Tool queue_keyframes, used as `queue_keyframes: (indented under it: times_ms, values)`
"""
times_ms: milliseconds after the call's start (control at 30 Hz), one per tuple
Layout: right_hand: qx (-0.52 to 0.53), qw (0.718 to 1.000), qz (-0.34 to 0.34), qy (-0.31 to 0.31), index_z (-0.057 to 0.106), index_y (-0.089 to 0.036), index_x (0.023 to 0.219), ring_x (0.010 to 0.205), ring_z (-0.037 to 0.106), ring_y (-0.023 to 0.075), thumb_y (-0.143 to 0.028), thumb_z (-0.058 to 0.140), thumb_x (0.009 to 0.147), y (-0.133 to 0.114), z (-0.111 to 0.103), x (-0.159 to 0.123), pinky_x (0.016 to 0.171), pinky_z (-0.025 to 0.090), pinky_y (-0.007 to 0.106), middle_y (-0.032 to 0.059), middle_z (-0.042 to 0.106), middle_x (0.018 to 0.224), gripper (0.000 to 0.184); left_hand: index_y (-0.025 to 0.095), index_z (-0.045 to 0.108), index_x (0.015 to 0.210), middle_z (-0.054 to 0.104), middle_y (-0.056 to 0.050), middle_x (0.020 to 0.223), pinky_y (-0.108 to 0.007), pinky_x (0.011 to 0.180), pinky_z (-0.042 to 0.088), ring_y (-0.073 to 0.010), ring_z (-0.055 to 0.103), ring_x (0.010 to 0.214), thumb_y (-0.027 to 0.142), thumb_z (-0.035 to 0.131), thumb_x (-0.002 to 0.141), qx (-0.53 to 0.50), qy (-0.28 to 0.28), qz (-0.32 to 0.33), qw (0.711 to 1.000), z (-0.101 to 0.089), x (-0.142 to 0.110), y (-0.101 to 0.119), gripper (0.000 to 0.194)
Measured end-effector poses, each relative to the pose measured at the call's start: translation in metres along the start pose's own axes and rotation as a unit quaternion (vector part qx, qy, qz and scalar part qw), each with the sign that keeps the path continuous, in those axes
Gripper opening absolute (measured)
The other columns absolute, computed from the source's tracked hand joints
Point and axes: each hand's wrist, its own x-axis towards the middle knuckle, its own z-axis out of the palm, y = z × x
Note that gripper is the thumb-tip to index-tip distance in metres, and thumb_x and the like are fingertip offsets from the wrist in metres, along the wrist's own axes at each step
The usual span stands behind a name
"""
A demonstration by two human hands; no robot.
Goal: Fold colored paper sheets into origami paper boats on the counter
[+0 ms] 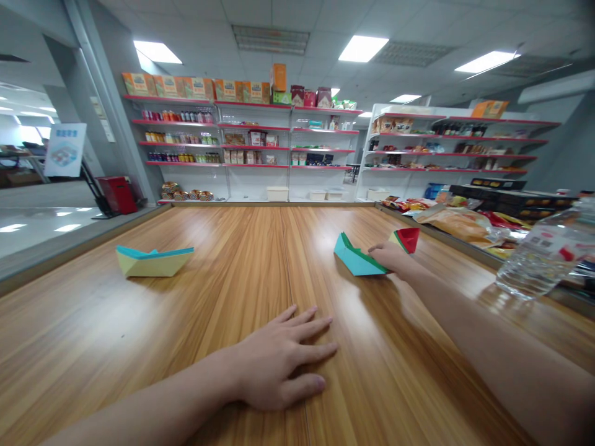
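My left hand (283,356) lies flat on the wooden table (223,297), fingers spread, holding nothing. Farther out on the right, my right hand (389,256) has its fingers closed on the near right end of a paper boat (357,259), blue outside with green along the top. The boat's left end points up and away, and my fingers hide part of its right end. Just behind that hand is a red and yellow paper boat (408,240), partly covered by it. A pale yellow paper boat with a blue rim (154,263) stands upright at the left of the table.
A clear plastic bottle (534,260) stands at the right edge of the table. Snack packets (465,224) and dark boxes lie beyond that edge. Shelves with goods (253,145) line the back. A sign on a stand (65,150) is at far left.
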Motion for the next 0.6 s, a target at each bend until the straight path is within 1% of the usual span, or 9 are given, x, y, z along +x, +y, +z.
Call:
queue_keyframes:
  times_ms: [167, 200, 267, 300, 333, 400, 467, 533, 600]
  values:
    - [-0.025, 0.990, -0.061, 0.126, 0.064, -0.013, 0.104, 0.089, 0.059, 0.0234, -0.014, 0.053, 0.068, -0.017, -0.002, -0.005, 0.080, 0.043, 0.033, 0.0113, 0.065, 0.097, 0.037, 0.028, 0.036, 0.140, 0.017, -0.006, 0.152, -0.052, 0.110, 0.017, -0.0315, 0.012, 0.138, 0.044, 0.041, 0.089, 0.013, -0.007, -0.017, 1.000, 0.004, 0.000, 0.003, 0.054]
    - [-0.019, 0.983, -0.092, 0.156, 0.061, -0.015, 0.107, 0.091, 0.058, 0.0215, -0.013, 0.050, 0.070, -0.023, -0.001, -0.010, 0.084, 0.042, 0.033, 0.0101, 0.063, 0.103, 0.038, 0.027, 0.034, 0.141, 0.015, -0.006, 0.152, -0.051, 0.111, 0.017, -0.0311, 0.011, 0.138, 0.046, 0.041, 0.089, 0.015, -0.002, -0.033, 0.999, 0.005, 0.000, 0.002, 0.056]
    - [0.020, 0.945, -0.220, 0.241, 0.062, -0.014, 0.096, 0.084, 0.057, 0.0209, -0.011, 0.048, 0.071, -0.038, 0.006, -0.025, 0.083, 0.043, 0.034, 0.0094, 0.062, 0.096, 0.029, 0.020, 0.026, 0.144, 0.012, -0.009, 0.152, -0.049, 0.112, 0.016, -0.0307, 0.008, 0.139, 0.054, 0.037, 0.088, 0.023, 0.020, -0.093, 0.995, 0.009, 0.001, -0.002, 0.066]
    - [0.037, 0.928, -0.274, 0.249, 0.062, -0.015, 0.094, 0.084, 0.056, 0.0211, -0.010, 0.047, 0.072, -0.046, 0.011, -0.036, 0.081, 0.044, 0.035, 0.0085, 0.061, 0.094, 0.026, 0.015, 0.022, 0.145, 0.012, -0.012, 0.152, -0.048, 0.112, 0.015, -0.0310, 0.006, 0.139, 0.058, 0.033, 0.087, 0.030, 0.037, -0.135, 0.990, 0.011, 0.001, -0.007, 0.073]
    - [0.055, 0.917, -0.317, 0.237, 0.061, -0.016, 0.091, 0.084, 0.055, 0.0210, -0.009, 0.046, 0.074, -0.054, 0.018, -0.049, 0.080, 0.044, 0.035, 0.0080, 0.060, 0.090, 0.023, 0.010, 0.018, 0.146, 0.011, -0.014, 0.152, -0.049, 0.112, 0.015, -0.0316, 0.005, 0.139, 0.062, 0.029, 0.086, 0.039, 0.055, -0.181, 0.981, 0.013, 0.001, -0.014, 0.080]
    - [0.081, 0.904, -0.390, 0.157, 0.060, -0.017, 0.089, 0.086, 0.056, 0.0208, -0.008, 0.045, 0.077, -0.067, 0.031, -0.077, 0.081, 0.045, 0.035, 0.0076, 0.058, 0.088, 0.021, 0.007, 0.019, 0.145, 0.011, -0.016, 0.151, -0.050, 0.111, 0.014, -0.0335, 0.005, 0.139, 0.068, 0.023, 0.084, 0.059, 0.077, -0.263, 0.960, 0.014, 0.001, -0.032, 0.087]
    - [0.085, 0.885, -0.456, 0.031, 0.061, -0.017, 0.092, 0.090, 0.056, 0.0200, -0.008, 0.044, 0.080, -0.076, 0.044, -0.104, 0.081, 0.045, 0.033, 0.0079, 0.058, 0.091, 0.022, 0.007, 0.024, 0.144, 0.015, -0.017, 0.151, -0.053, 0.110, 0.016, -0.0365, 0.010, 0.138, 0.071, 0.021, 0.082, 0.084, 0.092, -0.326, 0.937, 0.014, -0.001, -0.053, 0.089]
    - [0.073, 0.838, -0.529, -0.112, 0.063, -0.018, 0.095, 0.088, 0.056, 0.0177, -0.009, 0.046, 0.082, -0.081, 0.052, -0.124, 0.078, 0.047, 0.030, 0.0071, 0.059, 0.093, 0.023, 0.006, 0.029, 0.142, 0.020, -0.020, 0.149, -0.058, 0.106, 0.019, -0.0402, 0.017, 0.136, 0.070, 0.023, 0.082, 0.107, 0.104, -0.380, 0.913, 0.011, -0.005, -0.074, 0.087]
    - [0.067, 0.809, -0.552, -0.191, 0.065, -0.018, 0.095, 0.088, 0.057, 0.0165, -0.011, 0.048, 0.083, -0.081, 0.054, -0.132, 0.079, 0.046, 0.029, 0.0064, 0.060, 0.094, 0.022, 0.006, 0.042, 0.135, 0.029, -0.022, 0.146, -0.064, 0.102, 0.019, -0.0432, 0.022, 0.133, 0.059, 0.027, 0.086, 0.129, 0.109, -0.415, 0.894, 0.005, -0.013, -0.091, 0.073]
